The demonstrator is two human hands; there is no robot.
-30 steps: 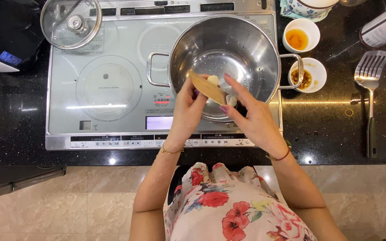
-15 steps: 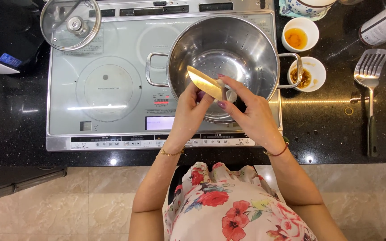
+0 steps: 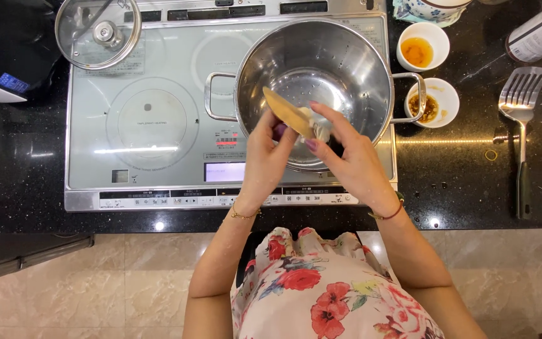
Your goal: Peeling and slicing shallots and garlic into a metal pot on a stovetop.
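My left hand (image 3: pixel 265 157) grips a flat wooden spatula (image 3: pixel 286 113) and holds it tilted over the near rim of a steel pot (image 3: pixel 359 56) on the cooktop. My right hand (image 3: pixel 349 157) pinches a small pale lump (image 3: pixel 318 129) at the spatula's lower end with thumb and fingers. Both hands meet just above the pot's front edge. The pot's inside looks bare and shiny, with two side handles.
The silver induction cooktop (image 3: pixel 152 119) carries a glass lid (image 3: pixel 98 31) at its back left. On the black counter to the right stand two small white sauce bowls (image 3: pixel 423 44) (image 3: pixel 433 103) and a metal slotted turner (image 3: pixel 522 125). A black appliance (image 3: pixel 7 56) sits at far left.
Both hands shifted slightly with the spatula over the pot's front rim; my right fingers keep working at the pale lump on its end. Nothing else moved.
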